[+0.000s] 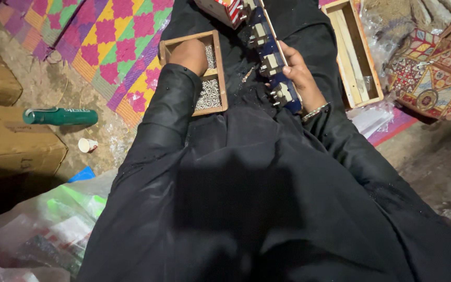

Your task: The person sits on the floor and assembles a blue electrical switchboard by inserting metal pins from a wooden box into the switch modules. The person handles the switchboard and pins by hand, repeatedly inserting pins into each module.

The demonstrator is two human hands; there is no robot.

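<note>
The person is sitting on the floor in black clothing, and the work is lying on the lap. The right hand (pixel 299 75) is grasping a long blue strip with small metal-and-cream fittings (pixel 272 65) along it, the fingers closing around its right edge while the strip is resting slantwise on the black cloth. At least three fittings are showing on the strip, each with small metal pins or screws, so I judge that a good part of the mounting is already done; whether every fitting is fully fastened, I cannot tell, because the parts are small and the upper end is running out of view beside a red-and-white box (pixel 225 10).

The left hand (pixel 189 55) is reaching into a small open wooden box full of little silver screws (pixel 218 78), which is lying just beside the strip on the person's left. The fingers are curling down into the screws and are hidden, so I cannot tell if they are pinching one or are empty. The box is holding many screws, which suggests that more fastening is remaining.

A second wooden tray (pixel 353 52), long and nearly bare, is standing well apart on the right. On the floor at the left a green bottle (pixel 61 116) is lying on its side near a cardboard carton (pixel 11 141)
</note>
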